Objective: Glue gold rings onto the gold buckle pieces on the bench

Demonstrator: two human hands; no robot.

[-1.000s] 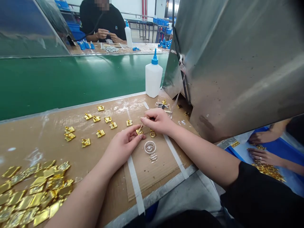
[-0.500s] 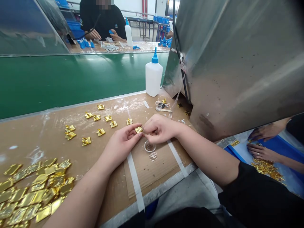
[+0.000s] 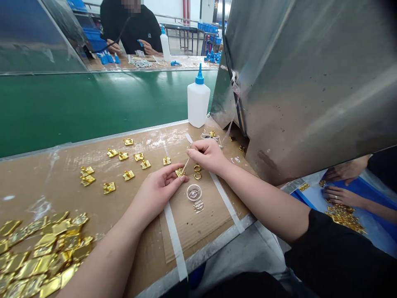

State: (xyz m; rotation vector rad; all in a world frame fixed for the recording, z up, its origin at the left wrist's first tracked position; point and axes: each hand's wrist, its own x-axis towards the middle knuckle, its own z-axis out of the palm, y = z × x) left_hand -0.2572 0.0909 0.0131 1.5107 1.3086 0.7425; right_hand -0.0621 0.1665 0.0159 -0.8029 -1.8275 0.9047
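Note:
Between the thumb and fingers of my left hand (image 3: 163, 181) is a small gold metal piece (image 3: 180, 172). My right hand (image 3: 207, 154) pinches a thin wooden stick (image 3: 186, 164), its lower end at the gold piece. Two gold rings (image 3: 197, 175) lie on the cardboard just below my right hand. Nearer to me stands a small round clear cup (image 3: 194, 193), with a crinkled clear scrap (image 3: 198, 206) beside it. Several gold pieces with upright posts (image 3: 128, 175) are spread to the left of my hands.
A heap of flat gold plates (image 3: 43, 252) covers the near left. A white squeeze bottle (image 3: 198, 103) with a blue tip stands behind my hands. Beyond runs a green belt (image 3: 93, 107); a co-worker sits across. A metal housing (image 3: 304, 91) rises at right, near another person's hands (image 3: 344, 194).
My right hand has lifted slightly and now shows a stick angled down to the gold piece. The two gold rings have come into sight. My left hand still holds its piece.

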